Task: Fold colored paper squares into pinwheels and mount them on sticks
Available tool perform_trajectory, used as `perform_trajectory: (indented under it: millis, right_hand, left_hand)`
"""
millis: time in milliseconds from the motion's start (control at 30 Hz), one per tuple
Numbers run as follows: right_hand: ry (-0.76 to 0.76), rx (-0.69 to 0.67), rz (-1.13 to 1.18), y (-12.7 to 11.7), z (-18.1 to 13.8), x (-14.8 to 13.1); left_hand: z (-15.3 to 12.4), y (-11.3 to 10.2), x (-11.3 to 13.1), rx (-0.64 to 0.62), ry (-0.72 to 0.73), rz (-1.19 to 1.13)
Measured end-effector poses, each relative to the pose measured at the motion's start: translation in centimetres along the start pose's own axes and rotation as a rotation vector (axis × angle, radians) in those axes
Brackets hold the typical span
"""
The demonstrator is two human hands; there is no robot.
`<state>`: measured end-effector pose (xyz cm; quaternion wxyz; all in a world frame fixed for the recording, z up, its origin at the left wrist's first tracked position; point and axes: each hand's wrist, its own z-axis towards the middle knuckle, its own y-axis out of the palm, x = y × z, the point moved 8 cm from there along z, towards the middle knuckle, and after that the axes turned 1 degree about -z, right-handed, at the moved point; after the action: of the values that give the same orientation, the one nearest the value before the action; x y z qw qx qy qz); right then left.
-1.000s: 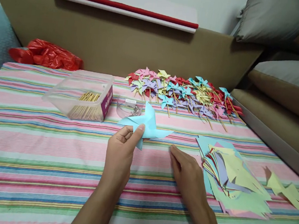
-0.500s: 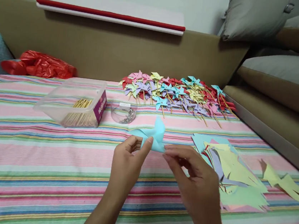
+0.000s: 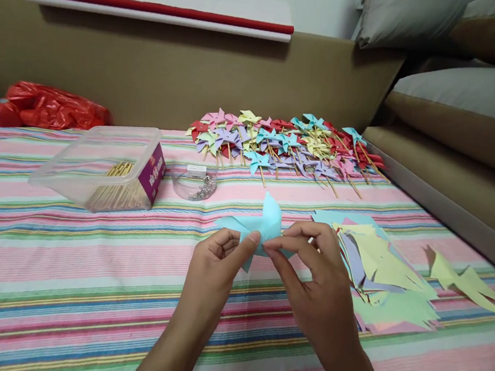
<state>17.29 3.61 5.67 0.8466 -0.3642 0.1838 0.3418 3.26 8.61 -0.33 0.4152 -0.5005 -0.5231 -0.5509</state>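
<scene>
Above the striped cloth, toward its front edge, left hand and right hand clamp their grip on a light-blue, pointed-bladed pinwheel.

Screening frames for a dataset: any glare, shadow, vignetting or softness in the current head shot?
Head view: dark vignetting along the right edge; glare on the red plastic bag; shadow beneath the red-edged board; purple label print too soft to read; blue pinwheel outline readable.
</scene>
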Motion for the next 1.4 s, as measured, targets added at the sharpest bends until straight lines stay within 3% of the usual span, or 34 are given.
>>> perform_trajectory:
  millis: [167, 567, 1200, 1400]
  right_hand:
    - [0.063, -0.074, 0.072, 0.4, -0.2, 0.7]
    - [0.235, -0.111, 0.241, 0.6, -0.4, 1.9]
    - [0.323, -0.202, 0.340, 1.3, -0.5, 2.6]
    - [0.422, -0.228, 0.400, 1.4, -0.8, 3.4]
  left_hand:
    - [-0.3, 0.0, 0.4, 0.007, 0.011, 0.007]
    - [-0.3, -0.2, 0.8, 0.003, 0.051, 0.029]
    - [-0.4, 0.1, 1.3, -0.001, 0.087, 0.152]
    - [-0.6, 0.4, 1.5, -0.013, 0.107, 0.157]
